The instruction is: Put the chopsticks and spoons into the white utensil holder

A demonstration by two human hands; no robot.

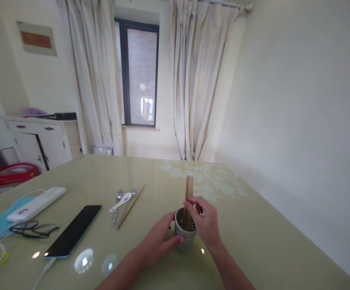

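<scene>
A grey perforated utensil holder [186,241] stands on the glossy table, with my left hand [162,237] wrapped around its left side. Several wooden chopsticks [189,187] rise upright out of it, their lower ends inside the holder. My right hand [203,219] pinches the chopsticks just above the rim. To the left, a white ceramic spoon [121,202] lies across metal spoons [115,217], and beside them a single chopstick [131,206] rests on the table.
A black phone [74,231] with a cable lies on the left of the table [126,169]. Near it are folded glasses [33,229], a white power strip or bank [38,204] and a blue mask [0,223]. A wall [301,121] borders the right side.
</scene>
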